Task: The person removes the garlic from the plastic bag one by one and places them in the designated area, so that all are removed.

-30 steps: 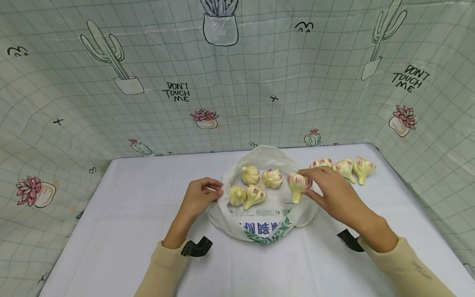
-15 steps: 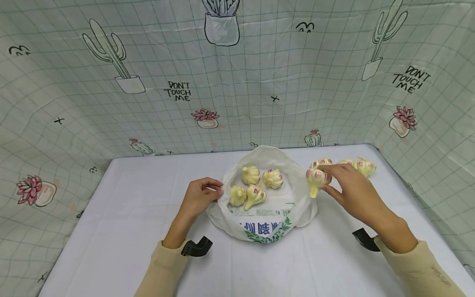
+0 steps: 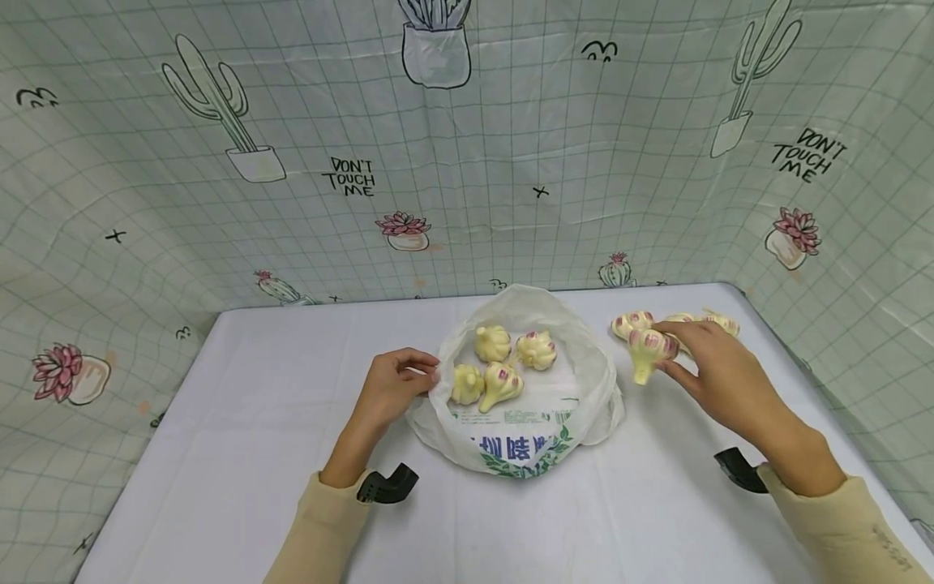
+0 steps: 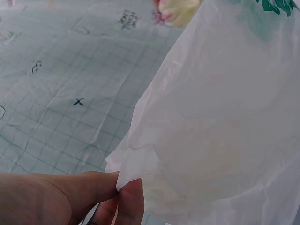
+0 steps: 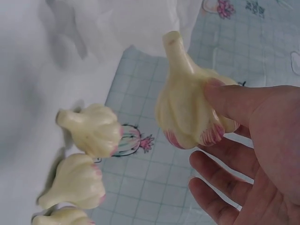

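A white plastic bag (image 3: 529, 462) with blue and green print stands wide-mouthed at mid-table. Several garlic bulbs (image 3: 500, 384) lie inside it. My left hand (image 3: 394, 388) pinches the bag's left rim between thumb and fingers, as the left wrist view shows at the bag's edge (image 4: 133, 164). To the right of the bag, my right hand (image 3: 718, 377) grips a garlic bulb (image 5: 187, 98) between thumb and fingers, its stem pointing away from the palm. In the head view this held bulb hangs in front of the row of loose garlic bulbs (image 3: 631, 323).
In the right wrist view, three loose bulbs (image 5: 96, 131) lie in a row on the white table (image 3: 255, 438). A curtain (image 3: 467, 162) printed with a grid and cacti rises behind the table and along both sides.
My right hand has moved rightward with its garlic bulb, from over the bag's right rim to beside the loose bulbs. My left hand has stayed at the bag's rim.
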The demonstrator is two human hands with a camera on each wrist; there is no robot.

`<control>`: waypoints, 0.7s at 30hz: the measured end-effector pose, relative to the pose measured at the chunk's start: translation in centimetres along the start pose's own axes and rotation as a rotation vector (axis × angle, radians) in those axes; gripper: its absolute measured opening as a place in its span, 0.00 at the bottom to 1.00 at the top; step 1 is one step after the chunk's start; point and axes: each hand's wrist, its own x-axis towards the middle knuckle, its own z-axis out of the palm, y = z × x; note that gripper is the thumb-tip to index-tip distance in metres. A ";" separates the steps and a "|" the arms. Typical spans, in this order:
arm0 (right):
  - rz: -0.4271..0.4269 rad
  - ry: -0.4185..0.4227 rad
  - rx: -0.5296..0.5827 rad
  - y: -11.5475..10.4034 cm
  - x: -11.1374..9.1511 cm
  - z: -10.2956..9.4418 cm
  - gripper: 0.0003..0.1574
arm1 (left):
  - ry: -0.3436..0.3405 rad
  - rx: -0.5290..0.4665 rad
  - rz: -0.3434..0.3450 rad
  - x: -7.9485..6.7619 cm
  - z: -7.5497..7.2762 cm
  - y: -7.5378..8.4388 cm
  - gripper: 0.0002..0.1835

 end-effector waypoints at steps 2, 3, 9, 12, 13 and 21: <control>0.006 -0.004 -0.012 0.4 -0.2 0.0 0.33 | -0.001 0.000 0.001 0.0 0.0 0.0 0.09; 0.010 -0.005 -0.017 0.5 -0.2 0.0 0.33 | -0.002 0.000 0.002 0.1 0.0 0.0 0.09; 0.032 -0.030 -0.051 1.5 -0.6 0.3 0.33 | -0.005 -0.003 0.000 0.1 0.0 0.1 0.09; 0.047 -0.045 -0.072 1.9 -0.8 0.6 0.33 | -0.005 -0.002 0.002 0.1 0.0 0.2 0.09; 0.052 -0.047 -0.078 2.0 -0.9 0.7 0.32 | -0.006 -0.002 0.001 0.0 0.0 0.2 0.09; 0.106 -0.094 -0.099 2.8 -1.5 1.7 0.31 | -0.006 -0.014 -0.015 0.0 0.0 0.1 0.09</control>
